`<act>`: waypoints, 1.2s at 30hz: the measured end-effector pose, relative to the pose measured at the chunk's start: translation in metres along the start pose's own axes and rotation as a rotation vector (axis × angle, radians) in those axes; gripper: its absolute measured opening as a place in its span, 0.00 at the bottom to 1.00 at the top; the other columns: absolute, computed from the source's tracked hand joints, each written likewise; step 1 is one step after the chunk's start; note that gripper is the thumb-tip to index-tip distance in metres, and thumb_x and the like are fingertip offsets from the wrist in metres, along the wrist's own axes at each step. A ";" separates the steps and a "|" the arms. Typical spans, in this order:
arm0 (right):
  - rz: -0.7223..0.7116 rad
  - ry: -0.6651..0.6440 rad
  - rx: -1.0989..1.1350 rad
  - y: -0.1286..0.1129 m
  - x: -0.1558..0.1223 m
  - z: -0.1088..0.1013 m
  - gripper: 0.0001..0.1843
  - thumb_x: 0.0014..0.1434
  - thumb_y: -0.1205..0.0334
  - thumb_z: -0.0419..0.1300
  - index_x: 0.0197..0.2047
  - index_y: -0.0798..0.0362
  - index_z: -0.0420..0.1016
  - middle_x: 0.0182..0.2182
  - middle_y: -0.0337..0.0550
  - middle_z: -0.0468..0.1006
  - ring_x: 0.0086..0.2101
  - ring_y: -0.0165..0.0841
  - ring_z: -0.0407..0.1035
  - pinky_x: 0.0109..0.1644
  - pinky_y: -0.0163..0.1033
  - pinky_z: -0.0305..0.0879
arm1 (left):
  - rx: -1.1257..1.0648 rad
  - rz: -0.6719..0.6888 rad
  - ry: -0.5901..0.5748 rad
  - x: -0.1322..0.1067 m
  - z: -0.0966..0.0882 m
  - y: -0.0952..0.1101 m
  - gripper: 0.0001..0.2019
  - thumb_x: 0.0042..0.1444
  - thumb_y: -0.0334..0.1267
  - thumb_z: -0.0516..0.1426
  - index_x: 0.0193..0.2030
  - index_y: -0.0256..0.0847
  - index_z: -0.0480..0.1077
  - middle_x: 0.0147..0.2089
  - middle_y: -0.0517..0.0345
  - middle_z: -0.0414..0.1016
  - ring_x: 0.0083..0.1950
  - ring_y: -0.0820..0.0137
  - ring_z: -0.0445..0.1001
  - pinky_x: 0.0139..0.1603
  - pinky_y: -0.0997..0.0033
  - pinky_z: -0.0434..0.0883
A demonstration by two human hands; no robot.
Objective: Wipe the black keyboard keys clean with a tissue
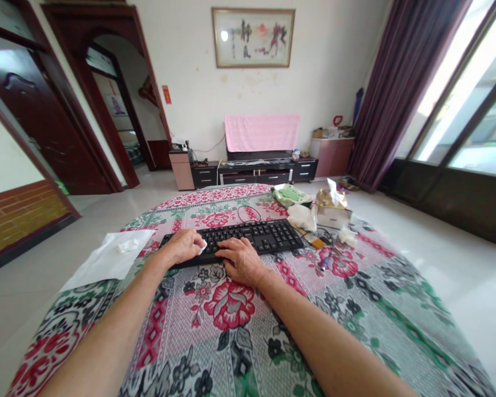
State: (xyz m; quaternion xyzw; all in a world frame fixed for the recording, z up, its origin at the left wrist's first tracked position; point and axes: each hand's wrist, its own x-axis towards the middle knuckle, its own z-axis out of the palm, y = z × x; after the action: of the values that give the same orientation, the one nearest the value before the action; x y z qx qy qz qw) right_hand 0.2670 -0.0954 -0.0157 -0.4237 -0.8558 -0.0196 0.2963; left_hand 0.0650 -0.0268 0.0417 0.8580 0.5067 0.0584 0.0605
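A black keyboard lies across the patterned tablecloth in front of me. Over its left part, my left hand is closed on a small white tissue, which shows at the fingertips against the keys. My right hand rests at the keyboard's front edge near the middle, fingers stretched out and touching it, with nothing visible in them. The keyboard's black cable curls behind it.
At the left, a white sheet carries a crumpled tissue. Right of the keyboard are a tissue box, a green wipes pack, a white plastic bag, another crumpled tissue and a small screwdriver-like tool. The round table edge curves around.
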 end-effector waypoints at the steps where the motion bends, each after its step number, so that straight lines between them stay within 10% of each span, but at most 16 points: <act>1: -0.001 0.001 0.002 0.000 0.000 0.000 0.17 0.57 0.67 0.56 0.49 0.47 0.75 0.54 0.42 0.72 0.52 0.38 0.63 0.55 0.48 0.54 | -0.022 -0.028 -0.021 0.000 -0.002 -0.001 0.10 0.46 0.33 0.56 0.32 0.44 0.79 0.35 0.59 0.80 0.39 0.68 0.75 0.38 0.74 0.65; 19: -0.001 0.006 -0.011 0.000 -0.001 0.002 0.17 0.56 0.66 0.57 0.49 0.47 0.74 0.54 0.41 0.72 0.53 0.36 0.63 0.56 0.47 0.54 | -0.095 -0.066 -0.086 -0.006 -0.009 -0.004 0.07 0.43 0.35 0.56 0.25 0.43 0.77 0.25 0.63 0.76 0.34 0.68 0.74 0.34 0.75 0.64; 28: 0.011 0.003 0.014 -0.001 0.001 0.000 0.17 0.57 0.67 0.55 0.48 0.47 0.75 0.54 0.43 0.73 0.52 0.38 0.63 0.54 0.49 0.55 | -0.032 -0.104 0.203 0.003 0.005 -0.022 0.14 0.52 0.38 0.54 0.41 0.44 0.78 0.44 0.57 0.80 0.45 0.66 0.75 0.48 0.73 0.66; 36: 0.001 0.019 0.012 -0.001 0.001 0.001 0.17 0.56 0.68 0.56 0.48 0.48 0.75 0.54 0.43 0.73 0.52 0.38 0.64 0.55 0.48 0.55 | -0.001 -0.177 0.122 0.000 0.001 -0.030 0.11 0.50 0.36 0.55 0.36 0.44 0.79 0.39 0.56 0.81 0.43 0.64 0.75 0.44 0.71 0.66</act>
State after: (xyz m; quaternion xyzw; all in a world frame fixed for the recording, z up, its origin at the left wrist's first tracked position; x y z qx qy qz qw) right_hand 0.2659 -0.0950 -0.0158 -0.4223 -0.8527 -0.0181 0.3070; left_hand 0.0389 -0.0125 0.0358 0.8048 0.5831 0.1051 0.0348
